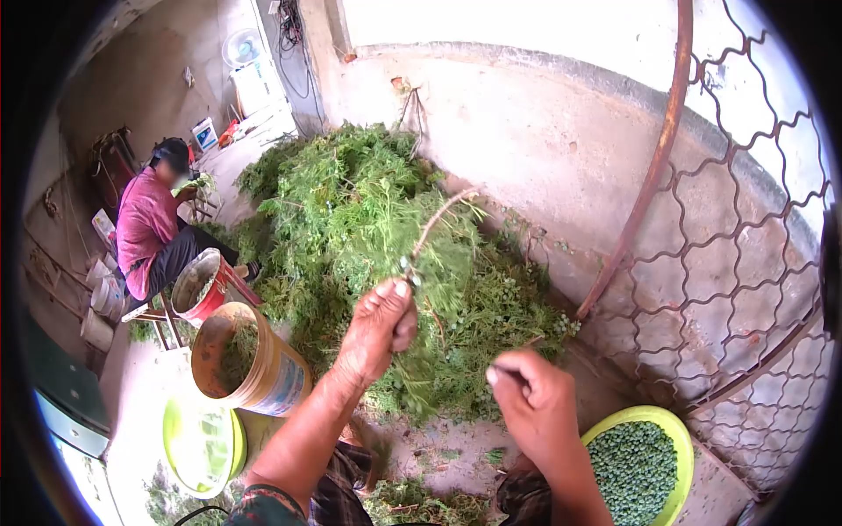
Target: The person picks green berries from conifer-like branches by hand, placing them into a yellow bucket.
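Observation:
In the middle of the view my left hand [380, 324] is closed round a leafy evergreen branch [430, 230]. Its bare brown stem curves up and right, and feathery green sprigs hang below and beside the fist. Small pale green berries show by the thumb. My right hand [533, 390] is held lower and to the right, apart from the branch. Its fingers are curled in against the thumb; whatever may be in them is hidden. Near that wrist stands a yellow-green basin [682, 438] with many small green berries [633, 469] in it.
A big heap of cut greenery [329, 197] lies ahead against the wall. To the left are a yellow bucket [263, 364], a red bucket [203, 289] and a lime basin [232, 443]. A person [149, 219] sits beyond them. Wire mesh [728, 250] borders the right.

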A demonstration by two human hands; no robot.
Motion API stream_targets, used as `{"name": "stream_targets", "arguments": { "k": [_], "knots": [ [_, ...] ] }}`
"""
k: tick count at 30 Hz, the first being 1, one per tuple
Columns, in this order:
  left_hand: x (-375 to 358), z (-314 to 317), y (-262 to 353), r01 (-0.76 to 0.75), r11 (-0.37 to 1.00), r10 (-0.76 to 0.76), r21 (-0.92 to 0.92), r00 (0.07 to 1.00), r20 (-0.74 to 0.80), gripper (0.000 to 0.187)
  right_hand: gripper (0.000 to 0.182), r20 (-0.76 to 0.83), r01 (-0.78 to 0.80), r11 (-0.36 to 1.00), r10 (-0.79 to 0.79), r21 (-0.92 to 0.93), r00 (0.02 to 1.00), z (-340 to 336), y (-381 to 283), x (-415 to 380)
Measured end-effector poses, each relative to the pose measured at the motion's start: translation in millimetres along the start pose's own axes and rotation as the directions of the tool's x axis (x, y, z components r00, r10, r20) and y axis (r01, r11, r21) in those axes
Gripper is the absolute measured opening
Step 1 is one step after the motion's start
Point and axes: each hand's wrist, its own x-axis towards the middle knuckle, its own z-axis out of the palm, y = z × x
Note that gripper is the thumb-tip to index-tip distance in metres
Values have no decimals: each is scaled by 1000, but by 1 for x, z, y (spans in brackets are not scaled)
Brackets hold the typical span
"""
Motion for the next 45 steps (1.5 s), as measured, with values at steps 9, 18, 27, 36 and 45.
{"name": "stream_targets", "arguments": {
  "k": [9, 18, 27, 36, 45],
  "knots": [
    [-36, 14, -31, 110, 980, -107, 169, 994, -27, 24, 21, -204, 63, 977, -21, 205, 979, 68, 30, 17],
    [-33, 11, -53, -6, 968, 13, 251, 1000, -27, 22, 14, -85, -140, 959, 165, 246, 983, 64, 37, 29],
    [-31, 15, -56, -111, 882, 149, 459, 988, -48, 19, 17, 231, -364, 358, 363, 860, 903, 42, 34, 20],
    [-30, 14, -61, -419, 572, 409, 705, 891, 197, 6, 19, 91, -251, 618, 278, 745, 956, 51, 46, 13],
    [-26, -3, -41, -264, 88, 471, 960, 861, 193, 32, 22, 402, -458, 117, 323, 881, 857, 24, 39, 15]
  ]
}}
